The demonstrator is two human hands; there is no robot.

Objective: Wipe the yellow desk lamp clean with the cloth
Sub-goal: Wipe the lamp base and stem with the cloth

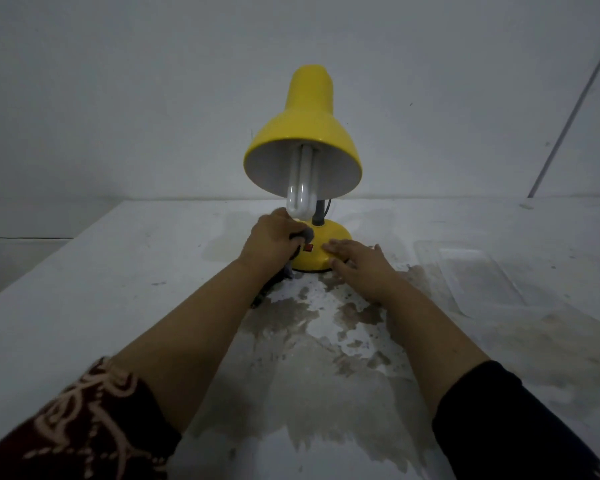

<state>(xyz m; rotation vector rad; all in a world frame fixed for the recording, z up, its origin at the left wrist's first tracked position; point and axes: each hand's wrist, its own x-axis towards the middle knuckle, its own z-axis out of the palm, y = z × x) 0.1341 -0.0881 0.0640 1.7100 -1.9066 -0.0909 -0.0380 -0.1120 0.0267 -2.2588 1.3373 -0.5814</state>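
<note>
Fingers on our L hand [269, 242] clamped cloth [305, 234] on lamp [305, 109] base [338, 233]; R hand [359, 263] fingers lay straight, steadying it. Lamp seemed light, top-heavy, bulb [300, 188] fragile: grip base.

Stained white table [118, 289] carries the yellow lamp [307, 126] and a clear tray [478, 275] (right side).

Yellow desk lamp [303, 133]: upright on the tabletop [118, 271]. Bell shade [309, 109] tilted toward the camera; white folded-tube bulb [300, 188] inside; dark neck; round yellow base [329, 237] with red switch [308, 248]. Cloth [305, 234]: grey, bunched in left hand [271, 242], against the base's left side.
</note>
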